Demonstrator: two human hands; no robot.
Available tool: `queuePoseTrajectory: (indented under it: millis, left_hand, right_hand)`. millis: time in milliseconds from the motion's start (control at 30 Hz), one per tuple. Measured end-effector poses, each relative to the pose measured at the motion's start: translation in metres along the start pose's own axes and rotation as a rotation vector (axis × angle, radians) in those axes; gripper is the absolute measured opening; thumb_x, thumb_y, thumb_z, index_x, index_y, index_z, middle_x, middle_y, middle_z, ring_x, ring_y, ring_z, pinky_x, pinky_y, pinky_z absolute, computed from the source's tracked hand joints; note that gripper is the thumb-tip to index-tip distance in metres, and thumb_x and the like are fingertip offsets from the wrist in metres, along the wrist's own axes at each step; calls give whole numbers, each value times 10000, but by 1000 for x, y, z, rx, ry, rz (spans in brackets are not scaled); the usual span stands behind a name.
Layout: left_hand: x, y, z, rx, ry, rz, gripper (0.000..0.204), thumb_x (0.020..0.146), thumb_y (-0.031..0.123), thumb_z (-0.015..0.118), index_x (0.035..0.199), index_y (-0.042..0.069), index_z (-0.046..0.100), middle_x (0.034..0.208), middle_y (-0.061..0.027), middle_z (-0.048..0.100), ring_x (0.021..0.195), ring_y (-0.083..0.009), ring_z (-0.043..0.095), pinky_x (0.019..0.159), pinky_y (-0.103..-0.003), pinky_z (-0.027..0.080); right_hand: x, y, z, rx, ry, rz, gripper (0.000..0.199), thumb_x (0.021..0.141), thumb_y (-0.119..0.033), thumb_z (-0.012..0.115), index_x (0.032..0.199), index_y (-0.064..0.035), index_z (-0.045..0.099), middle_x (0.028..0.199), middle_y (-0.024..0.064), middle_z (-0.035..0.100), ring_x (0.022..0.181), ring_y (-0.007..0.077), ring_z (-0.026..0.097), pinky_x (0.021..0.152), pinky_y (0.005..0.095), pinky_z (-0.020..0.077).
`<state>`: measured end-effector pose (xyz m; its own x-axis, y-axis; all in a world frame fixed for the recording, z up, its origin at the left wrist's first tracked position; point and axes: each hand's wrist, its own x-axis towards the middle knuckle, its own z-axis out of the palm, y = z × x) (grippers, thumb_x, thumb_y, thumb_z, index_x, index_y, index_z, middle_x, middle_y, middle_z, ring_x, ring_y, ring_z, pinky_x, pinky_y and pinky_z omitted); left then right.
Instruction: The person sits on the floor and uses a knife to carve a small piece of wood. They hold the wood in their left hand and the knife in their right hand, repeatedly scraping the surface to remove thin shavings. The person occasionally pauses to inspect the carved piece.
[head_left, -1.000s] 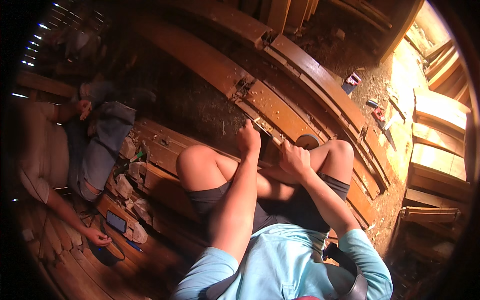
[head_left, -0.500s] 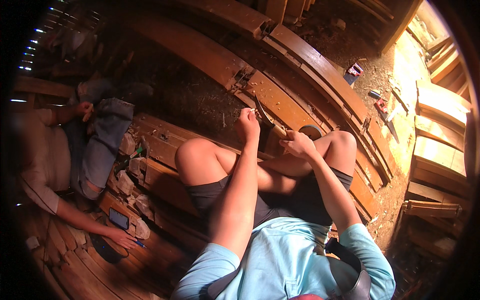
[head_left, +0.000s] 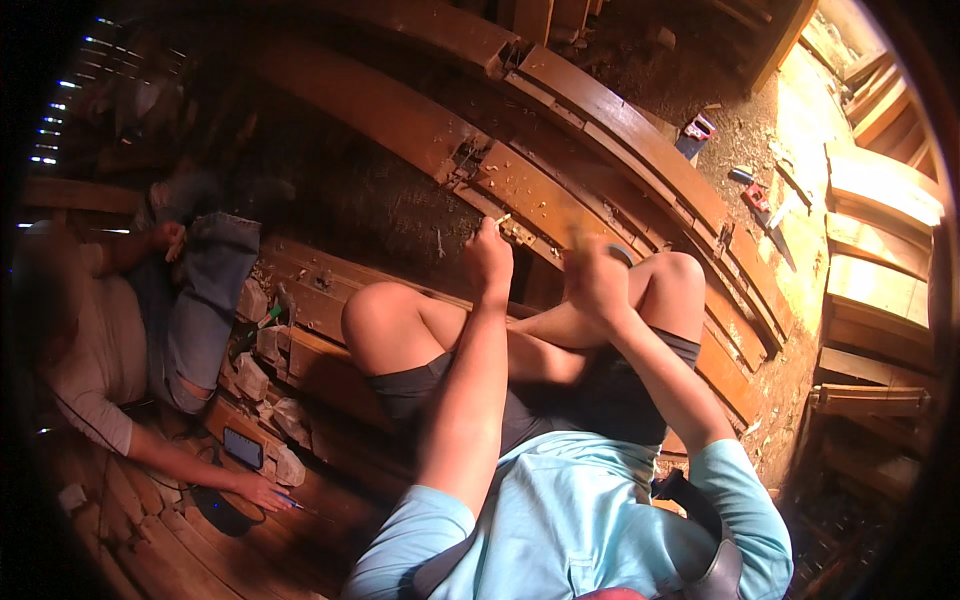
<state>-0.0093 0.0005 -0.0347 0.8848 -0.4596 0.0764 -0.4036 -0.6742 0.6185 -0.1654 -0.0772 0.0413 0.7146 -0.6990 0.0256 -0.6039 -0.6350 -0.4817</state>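
Hands close together over the wooden plank (head_left: 560, 200).
Left hand (head_left: 489, 262) pinches a small peg (head_left: 503, 219); the blurred right hand (head_left: 597, 280), closed on something, could strike those fingers.

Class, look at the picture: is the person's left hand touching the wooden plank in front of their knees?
Cannot tell. In the head view the left hand overlaps the plank, gripping something small, but any contact or gap is hidden.

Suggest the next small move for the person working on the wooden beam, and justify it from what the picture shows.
Probably bring the blurred, raised right hand down toward the small pale tool tip held by the left hand against the wooden beam. The left hand rests steady there, beside a metal hinge. What the right hand grips is unclear.
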Motion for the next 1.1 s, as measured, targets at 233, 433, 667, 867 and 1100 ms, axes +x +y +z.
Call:
queuePoseTrajectory:
  millis: [233, 433, 667, 867, 1100]
  left_hand:
    - [-3, 0, -4, -15, 8, -44, 85, 883, 127, 534, 889, 73, 600, 771, -157, 663, 758, -375, 643, 641, -486, 489]
    - [0, 15, 5, -33, 5, 27, 76, 876, 99, 532, 888, 67, 600, 781, -166, 660, 752, -381, 638, 637, -489, 485]
    - [-2, 1, 3, 18, -12, -42, 82, 873, 107, 530, 867, 55, 594, 779, -185, 652, 761, -396, 630, 643, -495, 482]
    - [-2, 3, -1, 18, -12, -63, 91, 881, 113, 531, 866, 50, 594, 791, -192, 657, 778, -394, 635, 652, -496, 487]
    - [-1, 0, -2, -7, 3, -29, 88, 883, 105, 526, 883, 47, 591, 795, -199, 656, 782, -394, 638, 657, -501, 491]
  right_hand:
    - [8, 5, 4, -285, -380, 76, 211, 762, -214, 559, 843, -29, 620, 769, 197, 673, 750, 345, 680, 665, 460, 536]
    - [31, 86, 35, 154, -651, -71, 301, 814, -305, 553, 891, -38, 668, 828, 198, 676, 821, 357, 659, 712, 457, 508]
    - [34, -41, -62, 497, 194, -240, 259, 837, -195, 654, 983, -52, 494, 675, 180, 596, 617, 382, 601, 523, 427, 462]
    - [-1, 13, 16, -364, -328, -35, 240, 801, -254, 601, 847, -35, 514, 605, 167, 622, 592, 357, 648, 523, 441, 514]
    - [6, 29, 27, -308, -420, -59, 207, 763, -241, 545, 806, -46, 598, 719, 163, 664, 676, 349, 669, 635, 459, 537]
